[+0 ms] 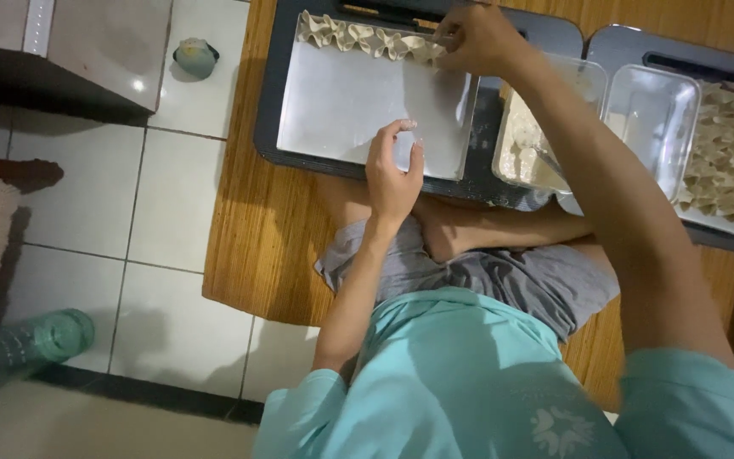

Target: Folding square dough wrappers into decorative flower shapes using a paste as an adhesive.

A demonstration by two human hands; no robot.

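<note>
- Reaching far forward, the right hand (473, 36) pinches a folded dumpling (431, 51) at the end of the row of dumplings (358, 36) along the far edge of the metal tray (341, 110); the fingers close narrowly on the dough, which sits at the tray's far right corner, touching its neighbours.
- The left hand (392, 166) hovers over the near edge of the tray with its fingers loosely curled; floury tips show, but I cannot tell whether it holds anything, and it looks empty.
- Pinching too hard is a risk: soft dough could tear or its pleats flatten, judging by how thin the folds look.
- Pressing the piece against its neighbour could make the two stick, since the row is packed edge to edge.
- The outstretched right arm passes right above the clear container of filling (537, 127) and the empty clear container (647, 127); a dropped elbow could nudge or tip either one.
- The metal tray rests on a dark tray (269, 93) on the woven mat (248, 221), and a push from either hand could slide it, shifting the row.
- A second tray of finished dumplings (732, 161) lies at the right, near the arm, so a careless sweep could disturb those.
- The light is dim, so small tears would be hard to notice.
</note>
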